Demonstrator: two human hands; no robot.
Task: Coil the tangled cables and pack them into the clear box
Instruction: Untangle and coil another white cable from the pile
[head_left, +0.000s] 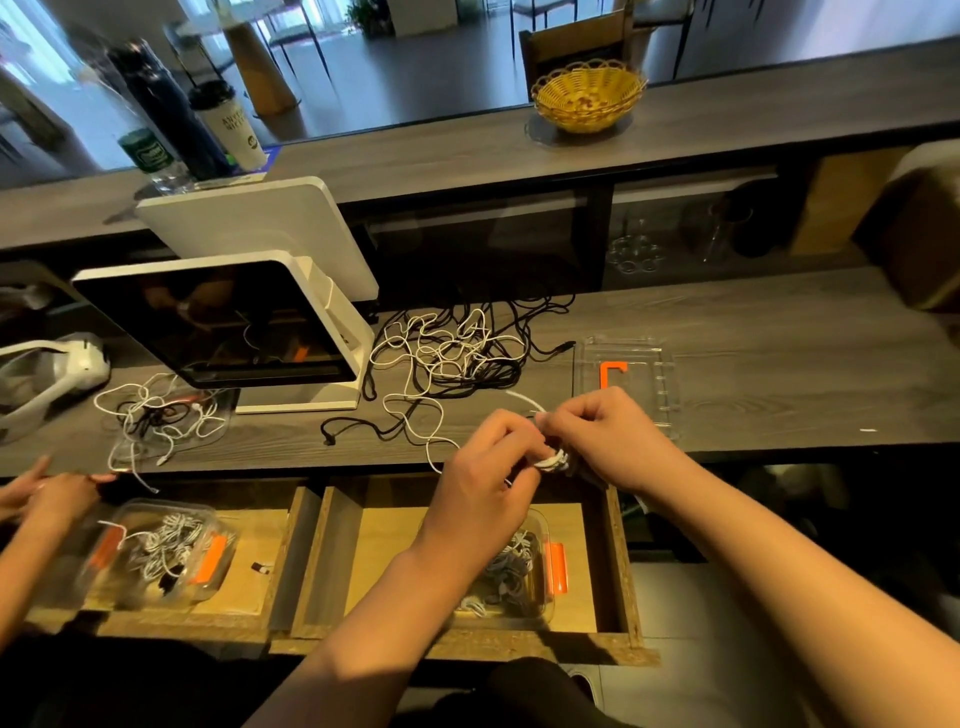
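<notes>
Cables (447, 358): two tangles on the counter; both hands, left (485, 467) and right (608, 441), pinch one white coil (553, 460) at its edge.

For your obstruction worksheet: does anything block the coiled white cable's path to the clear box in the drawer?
Only the left hand, which hangs over the clear box; the box has no lid on, straight below the white cable coil.

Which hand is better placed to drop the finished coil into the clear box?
Probably left: the left hand holds the white coil almost above the clear box in the open drawer.
</notes>
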